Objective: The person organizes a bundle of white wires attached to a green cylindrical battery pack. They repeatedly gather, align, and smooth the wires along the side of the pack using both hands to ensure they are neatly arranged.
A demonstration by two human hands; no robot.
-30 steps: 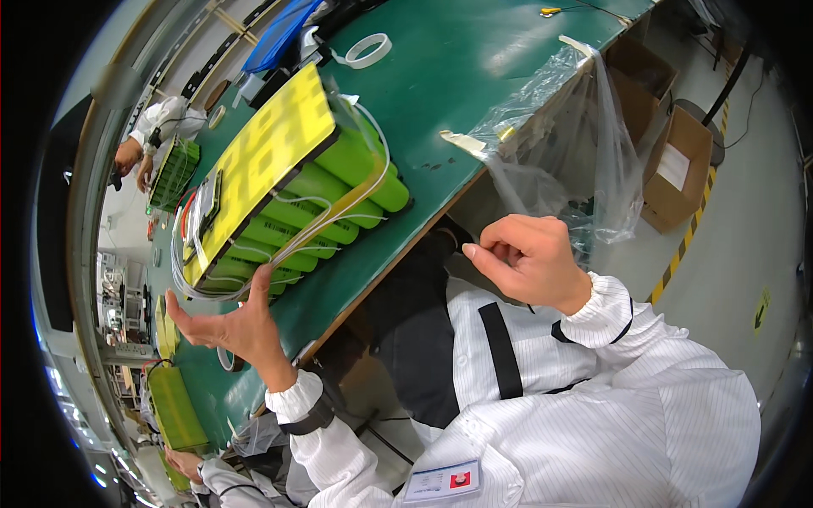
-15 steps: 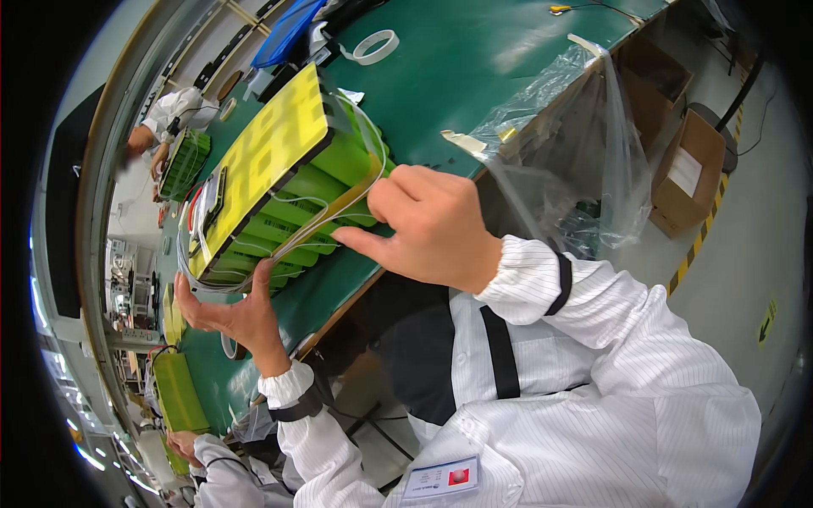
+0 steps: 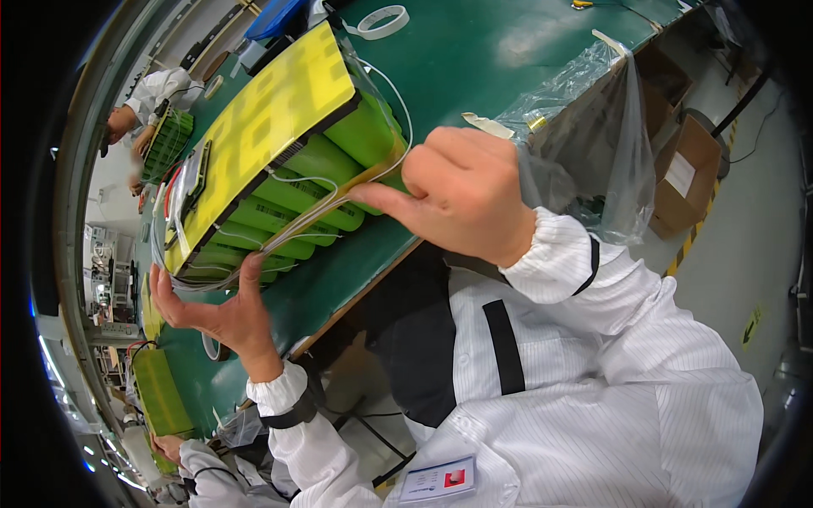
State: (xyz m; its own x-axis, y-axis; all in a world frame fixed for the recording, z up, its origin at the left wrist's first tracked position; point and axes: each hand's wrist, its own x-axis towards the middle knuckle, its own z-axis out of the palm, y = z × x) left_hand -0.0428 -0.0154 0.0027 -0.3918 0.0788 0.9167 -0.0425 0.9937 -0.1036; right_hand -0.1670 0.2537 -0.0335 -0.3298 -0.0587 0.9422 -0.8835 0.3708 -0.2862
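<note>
A battery pack point(image 3: 279, 102) of green cylindrical cells with a yellow top board stands tilted on the bench. A bundle of thin white wires point(image 3: 296, 224) runs along its near side, over the cells. My left hand point(image 3: 216, 313) grips the pack's near left corner, its thumb on the wires and its fingers round the end. With fingers curled, my right hand point(image 3: 466, 195) is closed at a strip of amber tape point(image 3: 377, 172) lying over the wires. Its thumb presses by the tape's lower end; the fingertips are partly hidden. One white wire loops off the pack's far right end.
The green bench point(image 3: 474, 51) carries a roll of white tape point(image 3: 383, 23) behind the pack. A clear plastic bag point(image 3: 584, 161) hangs over its right edge, above cardboard boxes point(image 3: 684, 178). Co-workers handle another green pack point(image 3: 169, 140) at far left and a yellow one point(image 3: 161, 394) at near left.
My right thumb has come up against the wires beside the tape, where it was lower and apart before. The view has shifted, so the pack sits a little higher and larger.
</note>
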